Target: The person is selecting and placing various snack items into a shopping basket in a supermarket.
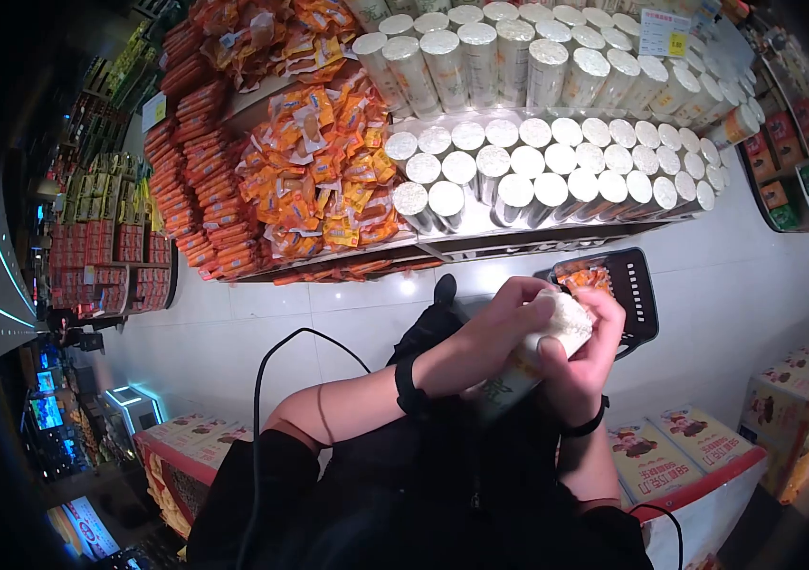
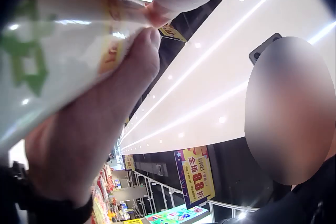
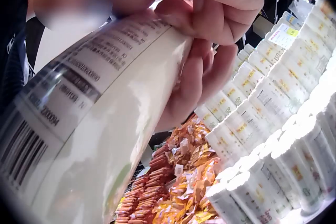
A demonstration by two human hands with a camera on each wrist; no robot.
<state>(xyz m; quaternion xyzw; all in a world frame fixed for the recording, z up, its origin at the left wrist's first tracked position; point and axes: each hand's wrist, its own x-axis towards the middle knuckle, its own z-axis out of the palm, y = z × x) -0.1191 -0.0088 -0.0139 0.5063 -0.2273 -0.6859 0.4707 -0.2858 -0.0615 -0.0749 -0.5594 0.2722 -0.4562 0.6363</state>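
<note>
1. The canister (image 1: 545, 344) is a tall white cylinder, held in front of the chest between both hands, above the black basket.
2. It lies tilted, its pale top end up and away from the body.
3. Its side carries a printed label with a barcode and green markings; the wording is probably too blurred to read.

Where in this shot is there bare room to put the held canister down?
Bare white floor lies between the shelf's foot and the carton display, left of the black basket. The shelves are crowded: foil-topped canisters stand packed together beside heaped orange packets. Both hands, left hand and right hand, grip the white canister.
</note>
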